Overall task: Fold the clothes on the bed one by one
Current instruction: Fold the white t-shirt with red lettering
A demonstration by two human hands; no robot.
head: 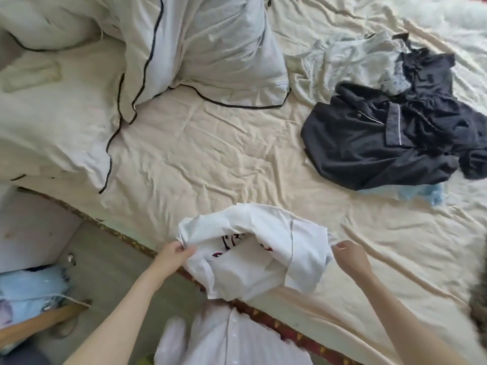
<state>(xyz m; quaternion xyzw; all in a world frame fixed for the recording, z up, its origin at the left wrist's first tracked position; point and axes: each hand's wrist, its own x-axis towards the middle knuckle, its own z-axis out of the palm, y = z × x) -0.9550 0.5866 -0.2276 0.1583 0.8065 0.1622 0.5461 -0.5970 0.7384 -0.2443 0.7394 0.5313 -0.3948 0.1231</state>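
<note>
- A crumpled white cotton shirt with a red-and-black print (253, 248) hangs at the near edge of the bed, held up between two bare hands, its lower part drooping over the mattress edge.
- The left hand (175, 255) pinches the shirt's left edge, fingers curled round the fabric.
- The right hand (349, 255) pinches the shirt's right edge between fingertips and thumb.
- The shirt is bunched and partly turned in on itself, so this looks like the opening step: picking up one garment and finding its edges.
- The next move likely calls for shaking it out and laying it flat on the bare stretch of cream wrinkled bedsheet (210, 154) just beyond it.
- Well apart, toward the far right, lies a heap of unfolded clothes: a dark navy piped pyjama top (369, 148), a pale green garment (355, 59) behind it, and a light blue piece (427, 193) peeking from under the navy one.
- At the far left sit white pillows with black piping (200, 48).
</note>
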